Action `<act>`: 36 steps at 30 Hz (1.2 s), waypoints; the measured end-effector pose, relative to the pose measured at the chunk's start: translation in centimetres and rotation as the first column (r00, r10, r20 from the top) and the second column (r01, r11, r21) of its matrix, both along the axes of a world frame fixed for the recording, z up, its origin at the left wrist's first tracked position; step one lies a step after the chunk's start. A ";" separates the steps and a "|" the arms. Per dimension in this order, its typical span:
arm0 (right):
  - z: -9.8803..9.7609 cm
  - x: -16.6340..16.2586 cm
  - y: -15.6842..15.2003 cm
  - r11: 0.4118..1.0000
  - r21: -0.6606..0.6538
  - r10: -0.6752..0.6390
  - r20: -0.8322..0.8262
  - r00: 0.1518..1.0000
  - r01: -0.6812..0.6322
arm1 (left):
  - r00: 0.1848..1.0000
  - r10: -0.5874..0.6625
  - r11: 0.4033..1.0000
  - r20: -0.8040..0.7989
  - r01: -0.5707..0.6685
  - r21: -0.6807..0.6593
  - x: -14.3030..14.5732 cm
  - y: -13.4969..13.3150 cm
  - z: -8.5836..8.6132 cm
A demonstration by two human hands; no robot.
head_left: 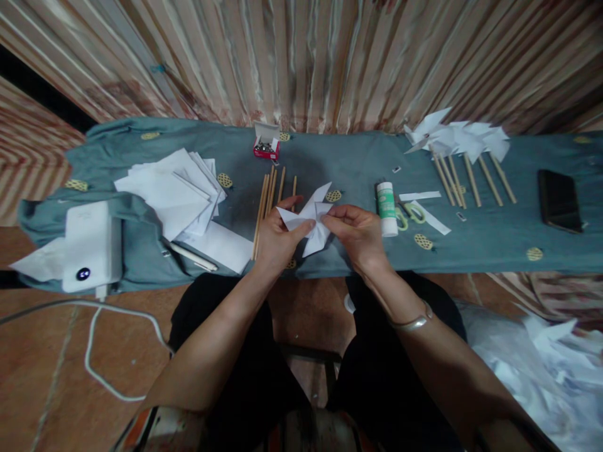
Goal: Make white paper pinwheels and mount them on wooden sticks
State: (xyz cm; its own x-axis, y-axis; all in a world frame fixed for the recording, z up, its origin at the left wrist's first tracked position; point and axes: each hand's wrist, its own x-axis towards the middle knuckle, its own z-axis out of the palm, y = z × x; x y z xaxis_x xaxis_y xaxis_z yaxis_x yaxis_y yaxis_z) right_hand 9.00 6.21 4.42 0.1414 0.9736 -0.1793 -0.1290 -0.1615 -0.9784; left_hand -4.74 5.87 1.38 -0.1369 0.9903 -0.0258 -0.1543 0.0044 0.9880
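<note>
Between my hands, over the front of the table, is a white paper pinwheel (pixel 318 213) with its folded blades pointing outward. My left hand (pixel 281 235) grips it from the left, the thumb pressed near its middle. On the other side my right hand (pixel 355 232) pinches the paper close to the centre with thumb and finger. Any small thing at the pinched spot is too hidden to make out. Several thin wooden sticks (pixel 265 204) lie beside and partly behind my left hand. A green and white glue stick (pixel 387 209) stands just right of my right hand.
Left: stacked white paper (pixel 174 188), a pen (pixel 193 256) and a white power bank (pixel 93 245) with a cable. A small red box of metal pins (pixel 266 143) sits at the back. Right: scissors (pixel 411 213), paper strips (pixel 429 216), finished pinwheels (pixel 464 139) on sticks, a phone (pixel 559 199).
</note>
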 end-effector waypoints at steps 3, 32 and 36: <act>-0.1 0.0 0.0 1.000 0.011 0.002 0.001 1.000 -0.002 | 1.000 -0.007 1.000 0.005 0.007 0.005 0.0 0.0 0.0; 1.0 0.6 -1.9 0.973 0.220 -0.031 0.445 0.895 -0.076 | 0.986 0.038 0.993 0.161 -0.018 -0.120 0.3 0.0 1.1; 1.2 0.5 -3.0 0.922 0.291 -0.001 0.661 0.750 -0.256 | 0.985 0.065 0.992 0.160 -0.047 -0.114 0.2 0.1 1.3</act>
